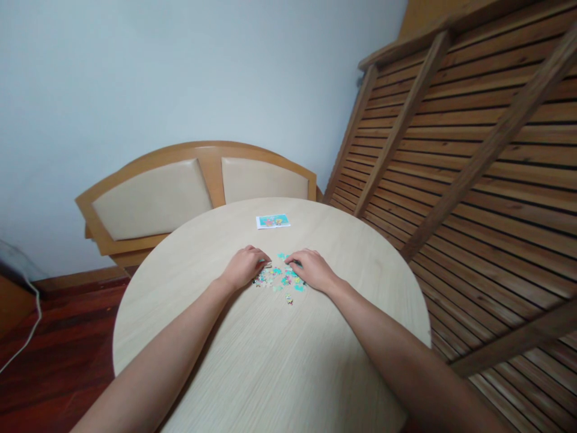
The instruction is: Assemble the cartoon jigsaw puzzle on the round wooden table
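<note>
Small jigsaw puzzle pieces (276, 279) in turquoise, white, yellow and pink lie in a loose pile on the round, light wood-grain table (252, 361). At the pile's left edge is my left hand (244, 267), its thumb and fingers closed on a small pale puzzle piece (268, 264). My right hand (312, 268) reaches in from the opposite side, fingertips pinched on what looks like another piece, mostly hidden by the fingers. A small cluster of pieces (289, 299) sits nearer to me. Beyond the pile lies a turquoise picture card (273, 221) with cartoon figures and a white edge.
A wooden headboard with cream panels (153, 198) stands behind the table against a pale wall (202, 72). Leaning at the right is a large slatted wooden frame (451, 162). A white cable (36, 307) runs along the dark red floor at the left.
</note>
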{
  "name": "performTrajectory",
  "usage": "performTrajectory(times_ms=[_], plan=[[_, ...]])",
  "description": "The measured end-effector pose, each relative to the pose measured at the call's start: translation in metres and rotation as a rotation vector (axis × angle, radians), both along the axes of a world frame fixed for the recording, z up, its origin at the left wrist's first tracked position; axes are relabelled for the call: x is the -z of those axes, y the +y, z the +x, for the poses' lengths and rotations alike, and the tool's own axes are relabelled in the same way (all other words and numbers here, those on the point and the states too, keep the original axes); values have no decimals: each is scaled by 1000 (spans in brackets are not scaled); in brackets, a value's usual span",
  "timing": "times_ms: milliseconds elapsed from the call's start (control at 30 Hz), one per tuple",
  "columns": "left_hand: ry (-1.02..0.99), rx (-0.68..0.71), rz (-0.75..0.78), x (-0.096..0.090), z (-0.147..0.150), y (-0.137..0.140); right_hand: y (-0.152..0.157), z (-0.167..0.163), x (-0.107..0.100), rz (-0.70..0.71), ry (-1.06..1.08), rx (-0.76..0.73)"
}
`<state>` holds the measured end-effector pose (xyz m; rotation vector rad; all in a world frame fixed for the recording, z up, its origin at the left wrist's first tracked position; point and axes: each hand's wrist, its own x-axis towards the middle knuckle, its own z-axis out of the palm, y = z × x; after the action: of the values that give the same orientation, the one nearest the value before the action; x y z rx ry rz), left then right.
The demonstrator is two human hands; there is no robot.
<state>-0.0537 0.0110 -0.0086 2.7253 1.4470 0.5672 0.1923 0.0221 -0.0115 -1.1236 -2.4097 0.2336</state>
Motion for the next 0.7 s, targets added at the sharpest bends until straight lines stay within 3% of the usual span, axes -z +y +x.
performTrajectory(times_ms=[400, 700], plan=[[-274, 0, -91, -1, 14, -5, -7, -6, -1, 46, 49, -104], [-230, -90, 4, 5, 16, 1, -16, -14, -3, -11, 17, -344]])
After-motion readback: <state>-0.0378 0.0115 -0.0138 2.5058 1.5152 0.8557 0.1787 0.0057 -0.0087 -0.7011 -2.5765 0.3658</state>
